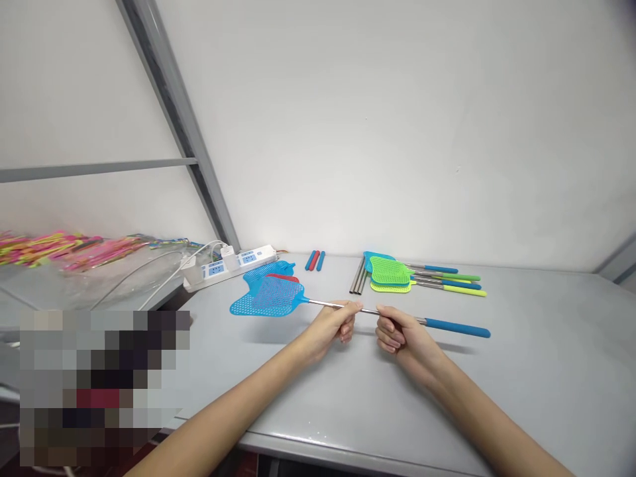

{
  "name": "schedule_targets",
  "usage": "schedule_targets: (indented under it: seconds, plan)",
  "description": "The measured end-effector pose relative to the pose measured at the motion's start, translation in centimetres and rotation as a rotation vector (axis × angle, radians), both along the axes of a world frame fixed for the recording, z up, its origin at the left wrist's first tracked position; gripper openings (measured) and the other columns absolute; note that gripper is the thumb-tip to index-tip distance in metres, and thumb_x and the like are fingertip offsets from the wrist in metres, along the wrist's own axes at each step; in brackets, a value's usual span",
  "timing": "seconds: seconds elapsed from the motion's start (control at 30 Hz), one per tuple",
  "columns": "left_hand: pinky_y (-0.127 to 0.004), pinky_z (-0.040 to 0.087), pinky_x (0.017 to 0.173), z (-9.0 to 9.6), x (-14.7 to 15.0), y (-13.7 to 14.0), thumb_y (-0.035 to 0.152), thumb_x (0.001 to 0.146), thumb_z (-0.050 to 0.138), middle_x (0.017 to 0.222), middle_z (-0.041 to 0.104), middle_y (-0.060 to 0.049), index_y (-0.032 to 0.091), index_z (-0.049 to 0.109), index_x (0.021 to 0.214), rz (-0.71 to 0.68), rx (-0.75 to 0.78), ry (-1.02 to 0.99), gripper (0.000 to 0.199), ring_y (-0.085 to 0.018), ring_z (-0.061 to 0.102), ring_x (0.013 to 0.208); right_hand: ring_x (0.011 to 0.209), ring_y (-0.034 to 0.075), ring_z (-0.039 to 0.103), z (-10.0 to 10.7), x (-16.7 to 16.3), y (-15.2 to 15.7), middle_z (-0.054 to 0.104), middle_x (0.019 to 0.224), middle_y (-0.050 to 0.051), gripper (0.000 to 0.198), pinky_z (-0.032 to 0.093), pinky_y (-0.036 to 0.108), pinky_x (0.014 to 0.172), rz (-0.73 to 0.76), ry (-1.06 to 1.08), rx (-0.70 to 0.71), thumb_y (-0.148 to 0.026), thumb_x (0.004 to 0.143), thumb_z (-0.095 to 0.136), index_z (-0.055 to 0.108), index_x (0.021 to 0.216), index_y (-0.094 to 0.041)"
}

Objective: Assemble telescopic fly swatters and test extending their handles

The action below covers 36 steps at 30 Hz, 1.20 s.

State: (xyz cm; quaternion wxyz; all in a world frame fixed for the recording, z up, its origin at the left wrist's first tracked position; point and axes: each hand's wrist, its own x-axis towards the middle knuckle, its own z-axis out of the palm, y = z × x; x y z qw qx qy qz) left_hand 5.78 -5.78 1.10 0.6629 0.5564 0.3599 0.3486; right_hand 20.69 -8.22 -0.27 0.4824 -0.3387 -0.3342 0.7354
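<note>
A blue fly swatter (278,297) with a thin metal rod and a blue grip is held sideways above the table, its mesh head to the left. My left hand (336,320) is closed around the rod nearer the head. Farther right along the same rod, my right hand (395,328) is closed on it, just short of the blue grip. Behind the held head lie a blue mesh head (268,269) and a red mesh head (283,277), partly covered.
Several assembled fly swatters (392,270) lie stacked at the back right, beside metal tubes (356,275). Blue and red grips (315,260) lie near the wall. A white power strip (243,260) with cables stands at the left, near bagged colourful strips (74,250).
</note>
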Motion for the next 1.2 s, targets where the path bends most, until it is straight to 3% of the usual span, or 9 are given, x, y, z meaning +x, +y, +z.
schedule_targets:
  seconds: [0.23,0.5,0.7,0.83,1.0,1.2]
  plan:
    - [-0.021,0.025,0.041,-0.4,0.7,-0.5,0.045,0.074,0.040,0.048,0.047,0.001,0.013,0.051,0.061,-0.206,-0.014,0.030,0.036,-0.006,0.037,0.039,0.038,0.007,0.018,-0.3,-0.8,-0.4,0.022,0.036,-0.007,0.038,0.018,0.024,0.042,0.031,-0.037,0.125,-0.037,0.073,0.046,0.036,0.043,-0.017]
    - [-0.021,0.030,0.044,-0.9,0.9,-0.2,0.046,0.078,0.032,0.045,0.047,0.000,0.010,0.058,0.068,-0.220,-0.115,-0.081,0.045,-0.007,0.041,0.040,0.037,0.006,0.022,-0.3,-1.2,-0.5,0.023,0.034,-0.005,0.046,0.015,0.024,0.042,0.009,-0.070,0.134,-0.039,0.076,0.041,0.031,0.038,-0.016]
    - [-0.024,0.037,0.053,-0.8,1.2,-0.4,0.050,0.076,0.033,0.038,0.044,0.000,0.010,0.057,0.059,-0.183,-0.085,-0.106,0.049,-0.016,0.056,0.053,0.035,0.006,0.022,-0.6,-1.6,-0.4,0.026,0.033,-0.005,0.045,0.016,0.023,0.041,-0.021,-0.095,0.175,-0.043,0.077,0.038,0.033,0.041,-0.017]
    - [-0.027,0.039,0.055,-0.7,1.2,-0.5,0.051,0.074,0.036,0.035,0.042,0.001,0.012,0.047,0.044,-0.173,-0.050,-0.124,0.050,-0.015,0.053,0.047,0.033,0.006,0.019,-0.8,-1.7,-0.3,0.023,0.031,-0.007,0.044,0.017,0.022,0.039,0.001,-0.080,0.125,-0.046,0.076,0.037,0.032,0.043,-0.018]
    - [-0.024,0.036,0.050,-0.5,1.0,-0.2,0.048,0.073,0.042,0.035,0.041,0.002,0.013,0.044,0.043,-0.152,-0.032,-0.088,0.046,-0.010,0.046,0.040,0.035,0.006,0.020,-0.9,-1.9,-0.4,0.025,0.033,-0.006,0.043,0.020,0.022,0.040,0.002,-0.060,0.138,-0.047,0.076,0.037,0.034,0.045,-0.017]
    - [-0.023,0.034,0.050,0.1,0.8,-0.3,0.045,0.075,0.040,0.037,0.043,0.001,0.013,0.044,0.043,-0.156,-0.040,-0.059,0.045,-0.011,0.048,0.044,0.036,0.007,0.022,-0.8,-1.8,-0.4,0.025,0.033,-0.006,0.043,0.020,0.022,0.042,0.029,-0.026,0.105,-0.047,0.075,0.038,0.035,0.045,-0.017]
